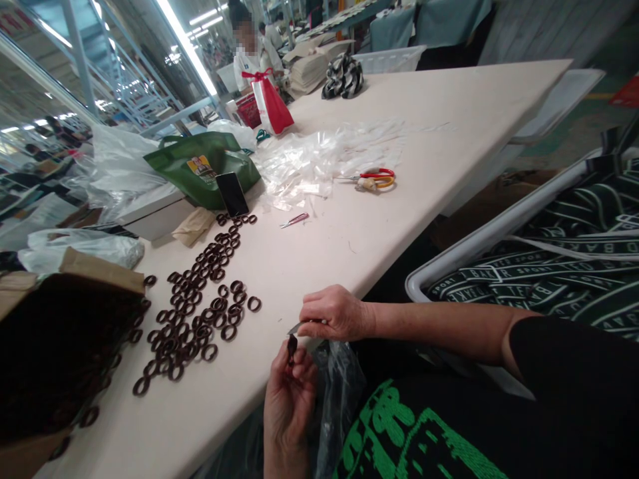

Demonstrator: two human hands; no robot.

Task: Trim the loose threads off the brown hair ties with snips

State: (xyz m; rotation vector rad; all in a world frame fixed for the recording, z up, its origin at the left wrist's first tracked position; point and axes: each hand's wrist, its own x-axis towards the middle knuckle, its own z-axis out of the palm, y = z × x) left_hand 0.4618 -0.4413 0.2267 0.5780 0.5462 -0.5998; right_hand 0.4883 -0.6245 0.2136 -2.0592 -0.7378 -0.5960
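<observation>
In the head view, my left hand (292, 392) is raised at the table's front edge. Its thumb and fingers pinch a small dark brown loop (292, 346). Just above it, my right hand (337, 313) is closed around a small metal cutting tool, seemingly thread snips (298, 327). The blade points left, close to the top of the loop; whether they touch I cannot tell. Many similar dark brown loops (200, 313) lie scattered in a pile on the table to the left of my hands.
An open cardboard box (102, 273) stands at the left. Behind the pile are a phone (232, 194) and a green bag (200, 166). Small scissors (294, 220) and red-and-yellow-handled scissors (377, 179) lie on the pale table (424, 133). A bin (414, 283) of patterned straps is at right.
</observation>
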